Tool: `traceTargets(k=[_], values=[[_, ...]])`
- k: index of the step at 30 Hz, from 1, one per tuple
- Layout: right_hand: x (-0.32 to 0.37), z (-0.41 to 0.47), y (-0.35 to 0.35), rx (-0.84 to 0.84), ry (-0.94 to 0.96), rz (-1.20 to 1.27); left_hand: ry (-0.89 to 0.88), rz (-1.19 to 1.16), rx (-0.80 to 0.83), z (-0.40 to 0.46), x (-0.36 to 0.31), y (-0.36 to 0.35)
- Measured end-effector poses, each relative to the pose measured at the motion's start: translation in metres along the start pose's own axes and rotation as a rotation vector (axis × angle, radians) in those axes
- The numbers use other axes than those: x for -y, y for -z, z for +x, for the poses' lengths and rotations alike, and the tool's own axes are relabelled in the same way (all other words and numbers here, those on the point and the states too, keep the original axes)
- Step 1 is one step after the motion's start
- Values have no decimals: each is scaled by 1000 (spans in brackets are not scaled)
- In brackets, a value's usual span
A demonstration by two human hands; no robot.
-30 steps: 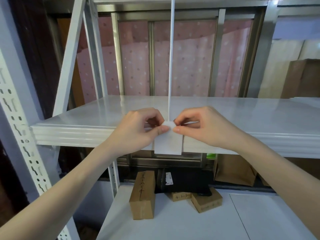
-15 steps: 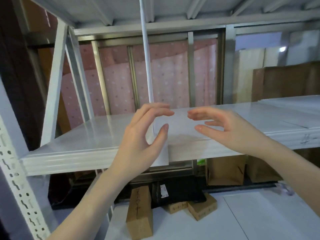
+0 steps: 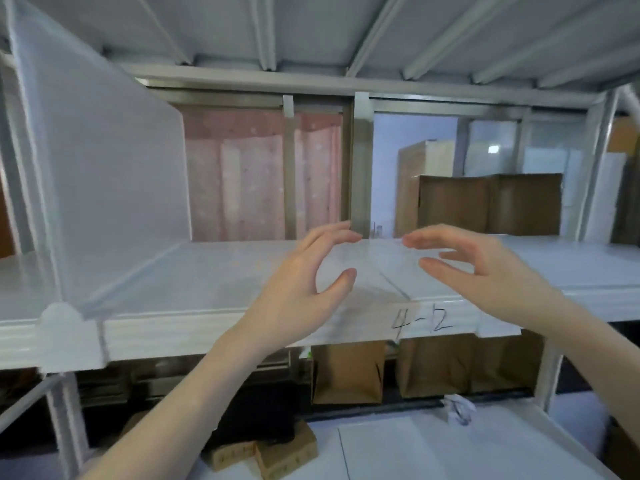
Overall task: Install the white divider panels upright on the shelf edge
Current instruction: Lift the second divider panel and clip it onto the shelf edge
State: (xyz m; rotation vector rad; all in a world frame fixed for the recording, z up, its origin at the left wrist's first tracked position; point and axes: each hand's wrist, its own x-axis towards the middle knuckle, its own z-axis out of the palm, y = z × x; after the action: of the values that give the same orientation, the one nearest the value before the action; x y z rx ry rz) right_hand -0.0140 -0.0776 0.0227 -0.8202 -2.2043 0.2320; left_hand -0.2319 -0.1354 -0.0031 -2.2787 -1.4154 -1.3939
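One white divider panel standing upright on the shelf, clipped over the shelf edge by a rounded tab at far left. Well right of the panel, two bare hands held above the shelf, touching nothing: left hand open with fingers curled, right hand open likewise, fingertips facing each other across a gap. Below the right hand, on the shelf edge, a handwritten mark (reads "4-12"). Under the shelf, two brown paper bags standing side by side, contents not visible. On the lower shelf, two small cardboard boxes and one crumpled paper. Behind the shelf, one large cardboard sheet.
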Motion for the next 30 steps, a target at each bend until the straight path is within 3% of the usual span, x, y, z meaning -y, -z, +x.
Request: traceTargets(k=[8, 20, 30], values=[[-111, -20, 77, 39, -120, -120, 42, -6, 135, 66, -55, -120], [-198, -24, 109, 113, -100, -162, 65, 282, 482, 136, -87, -220], [-208, -24, 123, 204, -8, -204, -128, 524, 346, 142, -98, -208]])
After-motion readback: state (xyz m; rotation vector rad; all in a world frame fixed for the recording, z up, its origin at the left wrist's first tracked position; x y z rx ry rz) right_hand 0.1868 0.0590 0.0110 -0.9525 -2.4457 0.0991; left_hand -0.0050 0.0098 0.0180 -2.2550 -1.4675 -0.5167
